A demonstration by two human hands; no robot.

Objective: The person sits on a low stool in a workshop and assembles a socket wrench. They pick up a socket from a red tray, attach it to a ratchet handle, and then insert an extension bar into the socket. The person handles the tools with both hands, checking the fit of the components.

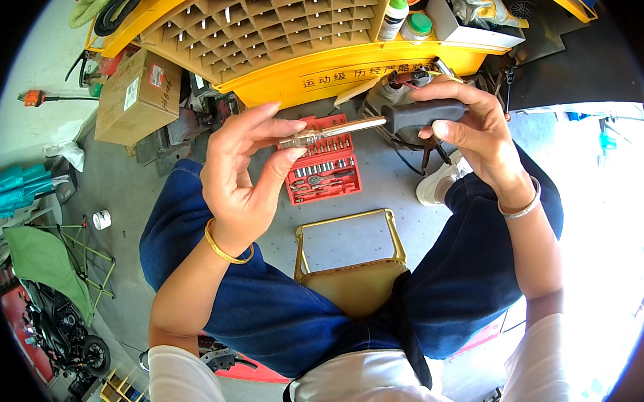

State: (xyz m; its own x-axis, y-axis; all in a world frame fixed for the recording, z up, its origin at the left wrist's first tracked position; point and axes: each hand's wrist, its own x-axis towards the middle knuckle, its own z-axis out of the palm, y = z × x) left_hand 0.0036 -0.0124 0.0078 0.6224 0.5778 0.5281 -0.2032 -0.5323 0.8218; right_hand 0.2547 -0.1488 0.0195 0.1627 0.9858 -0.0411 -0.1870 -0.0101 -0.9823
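My right hand [477,133] grips the dark grey handle of a ratchet driver [421,116], whose silver shaft points left. My left hand [245,169] pinches the metal tip of that shaft [303,137] between thumb and fingers, with a small socket on the end. Both hands hover above an open red socket set case [326,169] lying on the grey floor between my knees. A gold bangle circles my left wrist and a silver one my right.
A small yellow-framed stool [348,257] sits under me. Ahead stands a yellow cart with a cardboard grid of compartments [269,25] and two green-capped bottles [405,17]. A cardboard box [137,97] lies at left, a white roll [101,220] on the floor, a motorcycle [60,329] at lower left.
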